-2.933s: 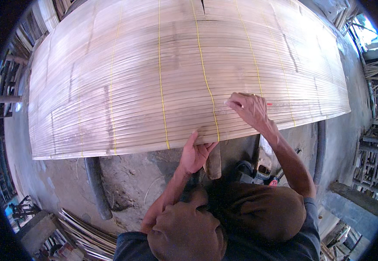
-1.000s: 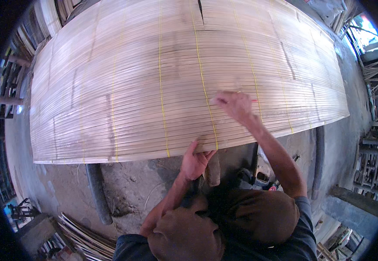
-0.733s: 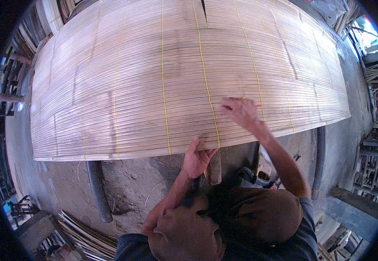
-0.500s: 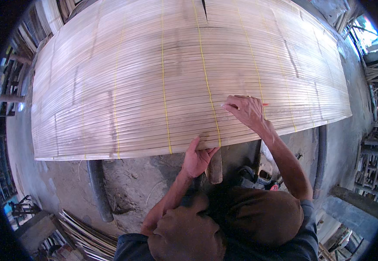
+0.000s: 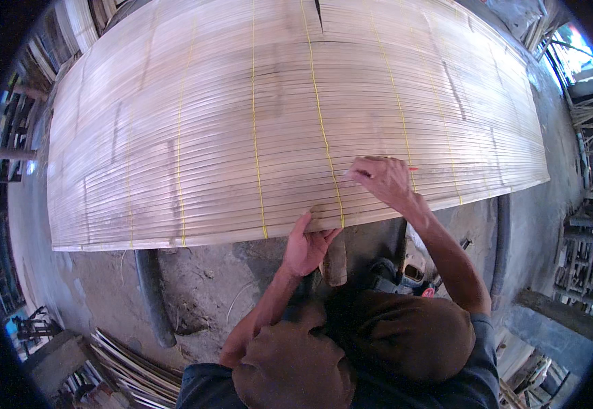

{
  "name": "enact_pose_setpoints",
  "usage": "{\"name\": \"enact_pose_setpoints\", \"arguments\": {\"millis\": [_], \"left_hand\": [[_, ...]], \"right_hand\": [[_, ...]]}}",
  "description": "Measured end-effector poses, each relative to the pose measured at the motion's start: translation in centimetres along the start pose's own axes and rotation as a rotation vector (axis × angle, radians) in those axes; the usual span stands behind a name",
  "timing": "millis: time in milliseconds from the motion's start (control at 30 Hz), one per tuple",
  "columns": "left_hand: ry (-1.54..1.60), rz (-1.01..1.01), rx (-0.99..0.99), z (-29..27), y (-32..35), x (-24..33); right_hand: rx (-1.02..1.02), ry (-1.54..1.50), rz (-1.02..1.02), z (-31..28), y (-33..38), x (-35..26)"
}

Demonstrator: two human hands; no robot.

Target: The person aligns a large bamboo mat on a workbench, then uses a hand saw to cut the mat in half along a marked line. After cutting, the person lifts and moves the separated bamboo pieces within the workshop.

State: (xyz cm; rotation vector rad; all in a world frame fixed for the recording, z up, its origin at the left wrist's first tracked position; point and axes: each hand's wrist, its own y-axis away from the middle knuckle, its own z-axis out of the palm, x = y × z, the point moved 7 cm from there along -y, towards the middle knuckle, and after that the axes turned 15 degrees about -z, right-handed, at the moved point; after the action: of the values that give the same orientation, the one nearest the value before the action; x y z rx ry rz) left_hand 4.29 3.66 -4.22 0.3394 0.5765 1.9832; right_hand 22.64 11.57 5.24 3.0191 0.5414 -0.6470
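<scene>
A wide mat of thin pale slats [image 5: 221, 143] spreads before me, bound by several lines of yellow cord [image 5: 322, 123]. At its near edge my left hand [image 5: 303, 251] is closed on the mat, thumb on top and fingers partly hidden underneath, just left of one yellow line. My right hand [image 5: 386, 180] is over the mat to the right of that same line, fingers pinched together. From the back of its grip sticks the red end of a thin object [image 5: 413, 169]; the rest is hidden in the hand, so its kind cannot be made out.
Dark round posts [image 5: 153, 300] show below the mat's near edge, with another post [image 5: 503, 238] at the right. Long thin strips [image 5: 129, 361] lie at the lower left. A pale machine-like object [image 5: 416, 262] stands on the floor below my right forearm.
My right hand has dropped slightly toward the mat's near edge. The mat has shifted a little, and my left hand keeps its hold on the edge.
</scene>
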Motion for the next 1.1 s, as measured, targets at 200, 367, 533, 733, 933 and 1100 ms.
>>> {"name": "enact_pose_setpoints", "arguments": {"millis": [200,367,533,733,933,1100], "left_hand": [[-0.018,-0.003,-0.001,0.3,-0.1,0.0],[-0.014,0.004,0.042,-0.2,-0.1,-0.2],[0.015,-0.022,-0.027,0.5,0.1,-0.1],[0.019,-0.017,-0.029,0.1,-0.2,-0.1],[0.029,-0.02,-0.016,0.2,0.0,-0.1],[0.001,-0.014,-0.013,0.9,0.5,0.1]], "right_hand": [[0.046,-0.008,-0.042,1.4,-0.4,-1.3],[-0.008,-0.043,-0.016,0.4,1.2,-0.9],[-0.02,0.021,-0.008,0.1,0.9,-0.5],[0.068,-0.021,-0.073,1.3,0.7,-2.9],[-0.034,-0.011,-0.016,0.1,2.1,-2.0],[-0.079,-0.048,0.01,0.4,2.4,-1.7]]}}
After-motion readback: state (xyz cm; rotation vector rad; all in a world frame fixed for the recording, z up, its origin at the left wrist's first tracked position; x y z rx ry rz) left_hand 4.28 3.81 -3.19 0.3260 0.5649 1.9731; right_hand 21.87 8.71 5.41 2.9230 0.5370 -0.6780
